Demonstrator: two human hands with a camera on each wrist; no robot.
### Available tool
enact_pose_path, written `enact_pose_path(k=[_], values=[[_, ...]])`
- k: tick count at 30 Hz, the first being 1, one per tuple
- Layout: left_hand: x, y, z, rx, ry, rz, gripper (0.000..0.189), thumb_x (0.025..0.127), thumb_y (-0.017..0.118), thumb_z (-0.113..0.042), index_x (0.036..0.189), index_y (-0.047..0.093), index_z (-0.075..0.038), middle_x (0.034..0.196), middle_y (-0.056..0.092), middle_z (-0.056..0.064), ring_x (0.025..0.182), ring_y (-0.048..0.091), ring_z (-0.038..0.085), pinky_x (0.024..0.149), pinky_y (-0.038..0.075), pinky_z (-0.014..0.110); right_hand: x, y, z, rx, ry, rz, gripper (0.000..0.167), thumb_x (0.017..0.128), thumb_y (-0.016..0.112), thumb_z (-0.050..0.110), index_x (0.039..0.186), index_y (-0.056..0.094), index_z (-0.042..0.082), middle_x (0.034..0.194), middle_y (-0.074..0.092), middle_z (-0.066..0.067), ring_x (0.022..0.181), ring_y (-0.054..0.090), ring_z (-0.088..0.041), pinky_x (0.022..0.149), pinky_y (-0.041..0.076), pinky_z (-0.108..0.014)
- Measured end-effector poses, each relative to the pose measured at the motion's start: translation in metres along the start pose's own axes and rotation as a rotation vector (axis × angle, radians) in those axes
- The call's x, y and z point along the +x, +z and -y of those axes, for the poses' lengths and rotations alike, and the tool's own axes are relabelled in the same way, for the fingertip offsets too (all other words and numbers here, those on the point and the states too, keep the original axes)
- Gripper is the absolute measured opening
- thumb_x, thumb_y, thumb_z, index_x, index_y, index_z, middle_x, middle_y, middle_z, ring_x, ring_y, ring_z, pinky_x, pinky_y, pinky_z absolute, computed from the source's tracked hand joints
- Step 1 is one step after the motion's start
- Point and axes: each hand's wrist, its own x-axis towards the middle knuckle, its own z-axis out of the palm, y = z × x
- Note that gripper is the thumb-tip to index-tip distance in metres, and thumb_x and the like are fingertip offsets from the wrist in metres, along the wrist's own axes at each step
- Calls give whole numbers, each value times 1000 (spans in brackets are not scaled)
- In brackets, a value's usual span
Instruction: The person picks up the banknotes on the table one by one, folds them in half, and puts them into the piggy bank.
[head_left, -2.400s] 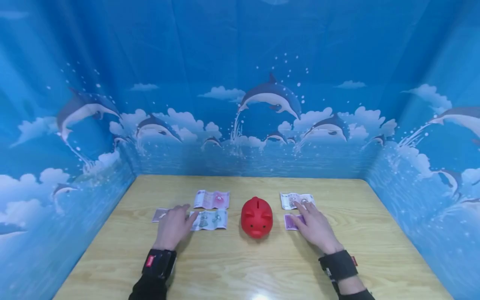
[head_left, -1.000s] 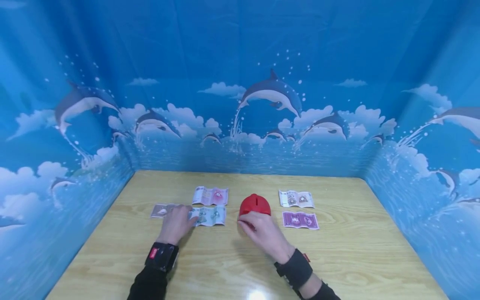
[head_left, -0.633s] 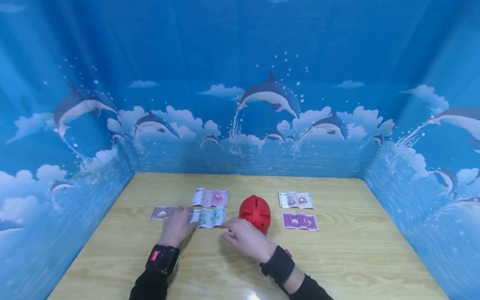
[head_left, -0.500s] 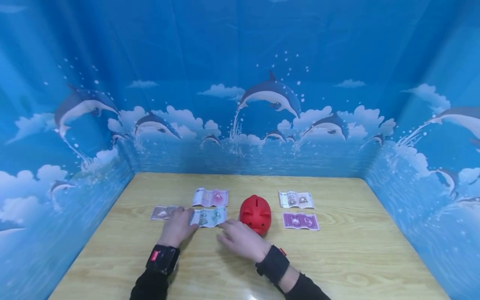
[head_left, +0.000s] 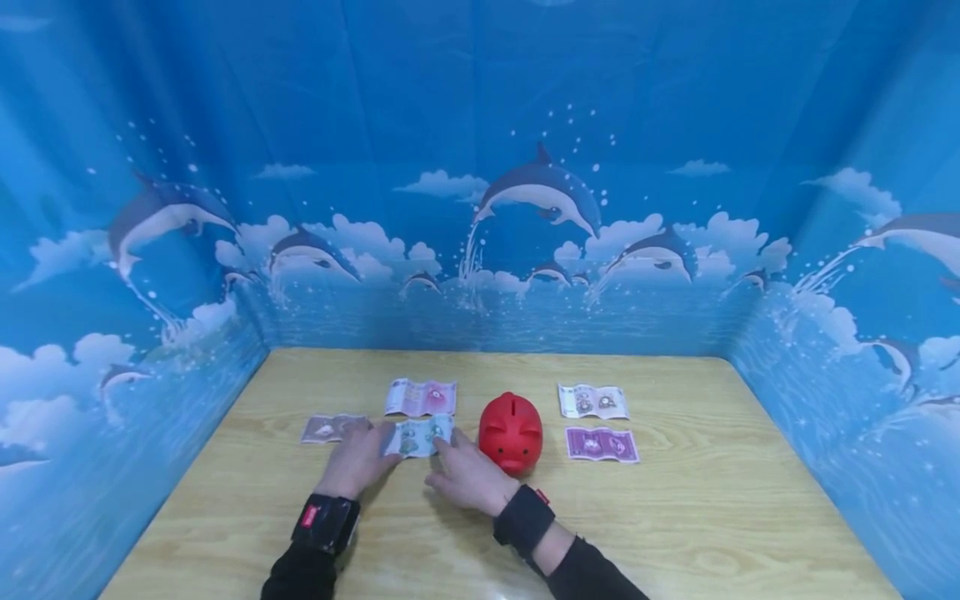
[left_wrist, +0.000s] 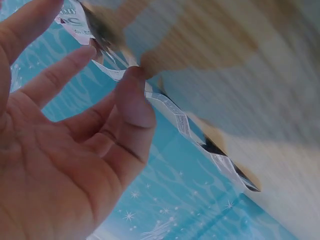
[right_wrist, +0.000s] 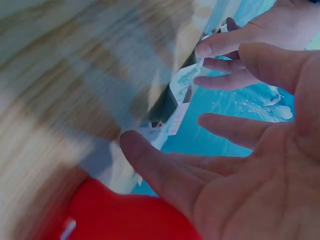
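A greenish banknote lies wavy on the table between my two hands. My left hand is at its left end, and in the left wrist view the thumb touches the note's near edge, with the other fingers spread. Over the note's right end reaches my right hand, its index fingertip at the paper and the thumb apart. A red piggy bank with a slot on top stands just right of that hand. Part of a brown banknote lies behind the left hand.
A pink-purple banknote lies behind the greenish one. Right of the piggy bank are a pale brown banknote and a purple banknote. A blue dolphin curtain encloses the wooden table at the back and sides.
My right hand has moved left from the right-hand notes, past the front of the piggy bank, to the greenish note. That note's right end has tilted slightly. The left hand has stayed nearly in place.
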Motion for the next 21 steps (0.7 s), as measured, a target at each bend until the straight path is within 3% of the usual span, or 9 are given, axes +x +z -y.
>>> enact_pose_path(k=[6,11,21], values=[[0,1,1,-7,38,3,50,82,77,-23,126,63,-7,121,61,29,115,55,47,94,46,62,6,5,0,-13,-3,11,67,92,67,33,147,42,3,155,30,-25,137,43,-32,108,43,-45],[1,1,1,-6,48,21,45,83,75,-20,124,64,-5,120,62,28,114,57,45,95,46,60,9,3,3,0,61,62,70,92,66,38,148,40,4,158,27,-24,141,38,-34,112,39,-47],[6,2,-4,-116,-23,16,61,93,66,-33,142,48,-2,125,57,35,119,53,50,98,43,63,11,5,7,-103,92,90,67,92,63,45,145,47,7,154,34,-25,137,44,-36,111,40,-49]])
